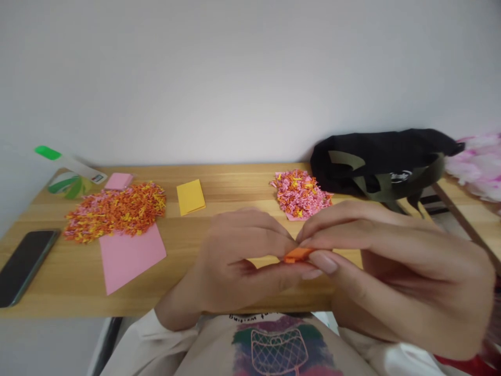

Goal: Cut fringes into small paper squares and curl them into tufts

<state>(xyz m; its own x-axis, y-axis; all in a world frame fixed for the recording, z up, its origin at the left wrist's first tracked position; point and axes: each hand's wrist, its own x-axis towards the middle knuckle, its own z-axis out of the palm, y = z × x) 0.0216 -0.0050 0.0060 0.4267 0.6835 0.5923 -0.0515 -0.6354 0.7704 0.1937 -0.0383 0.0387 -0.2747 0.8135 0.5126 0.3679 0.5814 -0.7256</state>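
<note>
A small folded strip of orange paper (298, 254) is pinched between my two hands, above the front of the wooden table. My left hand (245, 256) grips its left end between thumb and fingers. At the other end, my right hand (395, 261) holds it with the thumb below and the fingertips on top. Part of the strip is hidden under the fingers. Beyond my hands lies a pile of pink and orange paper shreds (301, 193). A folded yellow paper (191, 197) rests farther back to the left.
On the left, a larger heap of orange shreds (121, 211) partly covers a pink sheet (133, 258). A phone (27, 267) lies at the left edge, with a pink pad (119, 181) and green tape (70, 185) behind. A black bag (383, 162) stands at the back right.
</note>
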